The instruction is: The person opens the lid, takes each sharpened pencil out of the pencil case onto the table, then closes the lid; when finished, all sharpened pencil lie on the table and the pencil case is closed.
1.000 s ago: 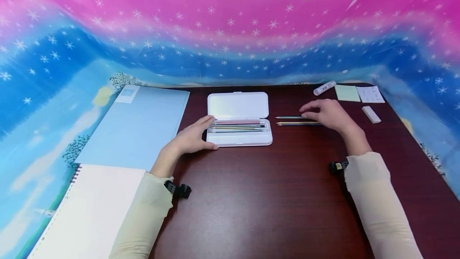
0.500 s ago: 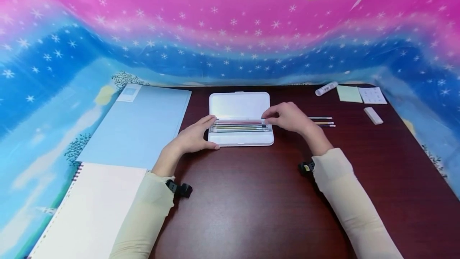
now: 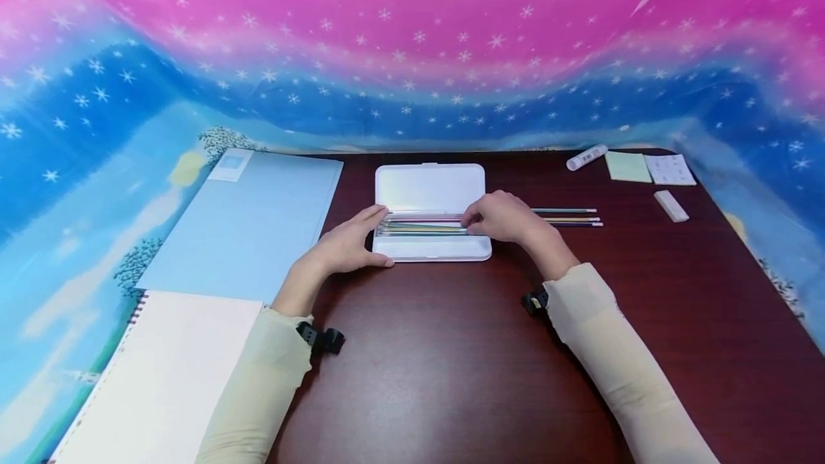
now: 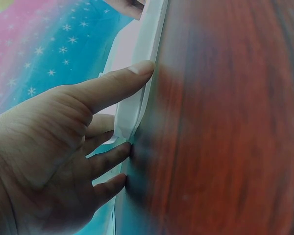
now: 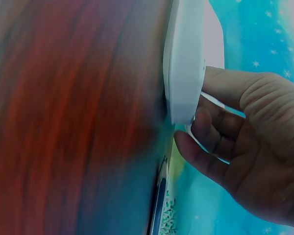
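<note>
Right hand [image 3: 499, 217] has shifted left from the loose pencils [image 3: 567, 217] to the right end of the open white pencil case [image 3: 430, 192]; left hand [image 3: 348, 245] unchanged.

Head view: dark red wood-grain surface [image 3: 438, 364], pink/blue starry cloth backdrop [image 3: 412, 56] draped behind and down both sides. Case sits centre-far, lid open away from the person, pens inside. Left hand braces the case's left end, fingers straight, thumb along the near edge. Right hand fingers curled over the pens in the tray; whether they pinch one I cannot tell. Blue folder [image 3: 248, 224] and spiral pad [image 3: 161, 378] left; glue stick [image 3: 585, 157], sticky notes [image 3: 628, 166], eraser [image 3: 670, 205] far right.

Left wrist view: thumb on case edge, fingers extended.

Right wrist view: fingers curled at case end, blurred.
</note>
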Demonstrator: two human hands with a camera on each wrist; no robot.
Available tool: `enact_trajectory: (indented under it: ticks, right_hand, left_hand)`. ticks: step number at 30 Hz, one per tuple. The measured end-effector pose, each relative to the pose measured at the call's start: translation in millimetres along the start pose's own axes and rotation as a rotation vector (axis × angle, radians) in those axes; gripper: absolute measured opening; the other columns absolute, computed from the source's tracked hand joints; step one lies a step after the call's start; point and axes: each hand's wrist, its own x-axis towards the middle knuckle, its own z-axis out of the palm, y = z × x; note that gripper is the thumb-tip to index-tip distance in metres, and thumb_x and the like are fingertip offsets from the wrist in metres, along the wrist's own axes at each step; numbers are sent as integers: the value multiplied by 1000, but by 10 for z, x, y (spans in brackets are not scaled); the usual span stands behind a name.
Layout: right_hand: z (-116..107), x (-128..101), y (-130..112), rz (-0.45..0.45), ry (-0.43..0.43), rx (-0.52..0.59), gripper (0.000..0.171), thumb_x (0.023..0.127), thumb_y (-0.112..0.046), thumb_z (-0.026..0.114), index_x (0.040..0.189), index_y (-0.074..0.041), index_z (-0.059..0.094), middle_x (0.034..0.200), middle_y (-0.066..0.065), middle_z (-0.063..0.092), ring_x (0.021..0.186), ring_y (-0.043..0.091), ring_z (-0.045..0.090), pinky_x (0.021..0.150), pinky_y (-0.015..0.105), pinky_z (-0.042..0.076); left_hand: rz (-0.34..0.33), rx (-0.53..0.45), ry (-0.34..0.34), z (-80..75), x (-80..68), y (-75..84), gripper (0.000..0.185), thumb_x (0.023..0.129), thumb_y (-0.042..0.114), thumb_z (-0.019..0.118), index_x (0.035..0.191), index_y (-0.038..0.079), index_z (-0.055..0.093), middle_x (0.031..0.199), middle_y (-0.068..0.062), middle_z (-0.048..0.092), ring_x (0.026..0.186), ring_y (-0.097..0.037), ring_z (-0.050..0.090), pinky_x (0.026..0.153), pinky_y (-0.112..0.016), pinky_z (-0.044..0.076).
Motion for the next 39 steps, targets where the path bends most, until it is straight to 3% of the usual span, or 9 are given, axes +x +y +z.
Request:
enact_trajectory:
  ticks: [10, 19, 25, 28, 34, 39]
  right_hand:
    - [3, -14, 32, -31, 63, -33, 17, 94, -24, 73, 109, -21, 81, 113, 3, 78, 101, 21, 67, 93, 44, 54]
    - [-61, -111, 161, -15, 160, 76, 17, 96, -20, 70, 109, -19, 80, 110, 4, 78, 104, 24, 68, 96, 47, 52]
    - [-124, -244, 363, -6, 240, 162, 14, 95, -17, 72, 106, -17, 81, 94, 5, 79, 81, 21, 63, 78, 38, 50]
    - [-151, -342, 501, 15, 267, 196, 13, 94, -18, 73, 104, -17, 81, 92, 5, 78, 76, 19, 58, 73, 34, 46]
    - [-236, -590, 772, 125, 323, 260, 14, 95, -24, 73, 103, -18, 82, 99, 6, 79, 87, 22, 62, 77, 35, 48]
    - [-306, -868, 1038, 221, 339, 293, 24, 97, -37, 69, 108, -19, 80, 109, 9, 77, 96, 22, 64, 81, 36, 50]
  left_hand:
    - [-4, -10, -1, -6, -6, 15, 104, 82, 50, 80, 163, 17, 23, 170, -4, 21, 155, -28, 28, 121, -53, 32]
    - [-5, -11, -8, 11, -6, 11, 104, 83, 51, 79, 163, 17, 23, 170, -5, 21, 155, -29, 28, 121, -54, 32]
    - [-5, -9, -1, 13, -6, 16, 103, 83, 51, 79, 163, 18, 23, 170, -4, 21, 154, -29, 29, 121, -55, 32]
    - [-4, -10, -6, 14, -3, 18, 103, 83, 51, 79, 163, 18, 23, 170, -4, 21, 155, -29, 28, 121, -54, 31]
    - [-2, -9, -4, 4, -7, 18, 103, 84, 50, 79, 163, 18, 22, 171, -4, 20, 155, -29, 27, 122, -54, 31]
    - [2, 0, -6, -1, -5, 15, 103, 84, 50, 79, 163, 18, 22, 171, -4, 20, 155, -29, 27, 122, -54, 31]
